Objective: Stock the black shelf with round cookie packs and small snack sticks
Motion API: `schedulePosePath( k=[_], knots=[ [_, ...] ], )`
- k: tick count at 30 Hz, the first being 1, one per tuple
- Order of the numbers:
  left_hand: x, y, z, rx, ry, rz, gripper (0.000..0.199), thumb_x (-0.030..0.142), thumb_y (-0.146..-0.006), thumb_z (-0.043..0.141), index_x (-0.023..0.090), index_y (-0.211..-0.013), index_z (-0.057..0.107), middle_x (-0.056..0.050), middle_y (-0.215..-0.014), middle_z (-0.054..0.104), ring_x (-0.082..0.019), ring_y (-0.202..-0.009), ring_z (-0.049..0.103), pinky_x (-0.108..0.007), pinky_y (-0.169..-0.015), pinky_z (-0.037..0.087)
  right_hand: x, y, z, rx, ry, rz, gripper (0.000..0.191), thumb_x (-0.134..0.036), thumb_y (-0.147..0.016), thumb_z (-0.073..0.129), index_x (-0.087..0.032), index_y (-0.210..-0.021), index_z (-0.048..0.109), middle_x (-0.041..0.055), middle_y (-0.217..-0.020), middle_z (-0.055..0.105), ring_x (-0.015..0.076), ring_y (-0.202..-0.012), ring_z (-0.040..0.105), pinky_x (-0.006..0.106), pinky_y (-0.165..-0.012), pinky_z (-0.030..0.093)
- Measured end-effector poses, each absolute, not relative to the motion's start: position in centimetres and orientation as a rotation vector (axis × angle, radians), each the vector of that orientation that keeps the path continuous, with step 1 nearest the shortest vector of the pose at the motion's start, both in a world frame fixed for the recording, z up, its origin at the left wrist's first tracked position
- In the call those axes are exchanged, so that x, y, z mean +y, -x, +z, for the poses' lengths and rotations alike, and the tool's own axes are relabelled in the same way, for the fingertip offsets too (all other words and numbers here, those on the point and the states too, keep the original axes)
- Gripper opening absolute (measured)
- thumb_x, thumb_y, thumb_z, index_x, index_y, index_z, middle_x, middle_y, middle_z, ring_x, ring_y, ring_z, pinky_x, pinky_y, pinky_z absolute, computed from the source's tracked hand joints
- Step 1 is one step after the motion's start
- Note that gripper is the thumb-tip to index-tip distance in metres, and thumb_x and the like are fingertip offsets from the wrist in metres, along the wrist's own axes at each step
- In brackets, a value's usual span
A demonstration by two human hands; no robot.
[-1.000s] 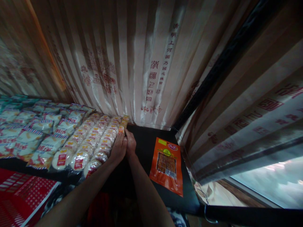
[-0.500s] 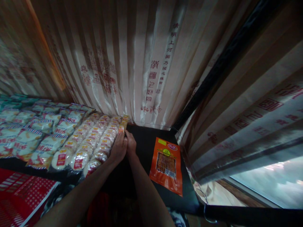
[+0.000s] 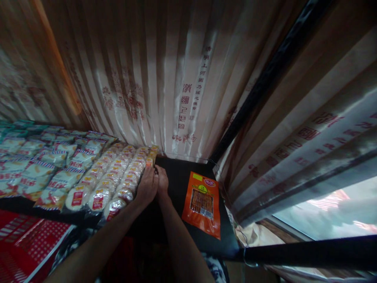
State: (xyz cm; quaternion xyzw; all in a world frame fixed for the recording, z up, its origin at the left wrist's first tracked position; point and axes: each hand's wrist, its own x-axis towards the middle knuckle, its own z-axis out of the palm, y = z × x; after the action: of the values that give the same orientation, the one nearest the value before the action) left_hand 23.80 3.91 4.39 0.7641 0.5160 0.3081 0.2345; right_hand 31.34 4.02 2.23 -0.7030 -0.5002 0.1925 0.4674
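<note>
My left hand and my right hand are side by side on the black shelf, fingers curled inward and nearly touching. Just beyond their fingertips runs a narrow row of yellow snack packets, its near end covered by my left hand. Whatever lies between the fingers is hidden. Left of my hands stand rows of round crackers in clear wrappers, tilted one behind another. An orange bag of snack sticks lies flat to the right, apart from my right hand.
White-and-blue snack bags fill the shelf's left part, with green bags behind. A red basket sits low at left. Printed curtains hang behind, crossed by a black post. A black bar runs at lower right.
The view has shifted slightly, so the orange bag and curtain appear further left. Both hands stay at the yellow row, a touch nearer to me.
</note>
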Motion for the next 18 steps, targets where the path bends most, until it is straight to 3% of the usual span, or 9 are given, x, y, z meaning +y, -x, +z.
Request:
schedulePosePath(
  k=[7,18],
  knots=[
    [1.8,-23.8,4.4,1.405,-2.063,0.814,0.042,0.024,-0.086,0.029,0.005,-0.116,0.052,-0.018,-0.122,0.055,-0.022,-0.120,0.046,-0.036,-0.104,0.033,2.1,-31.2,1.8,-1.239,1.778,0.452,0.041,-0.009,-0.077,0.039,-0.018,-0.112,0.058,0.0081,-0.111,0.060,0.0149,-0.104,0.054,0.026,-0.092,0.040],
    [-2.5,-21.2,2.0,1.203,-2.283,1.016,0.036,0.029,-0.088,0.029,0.013,-0.107,0.055,-0.012,-0.106,0.064,-0.021,-0.100,0.059,-0.040,-0.090,0.047,-2.8,-30.2,1.1,-1.293,1.623,0.425,0.038,-0.009,-0.074,0.042,-0.017,-0.104,0.063,0.0064,-0.096,0.065,0.0160,-0.091,0.059,0.027,-0.083,0.045]
  ],
)
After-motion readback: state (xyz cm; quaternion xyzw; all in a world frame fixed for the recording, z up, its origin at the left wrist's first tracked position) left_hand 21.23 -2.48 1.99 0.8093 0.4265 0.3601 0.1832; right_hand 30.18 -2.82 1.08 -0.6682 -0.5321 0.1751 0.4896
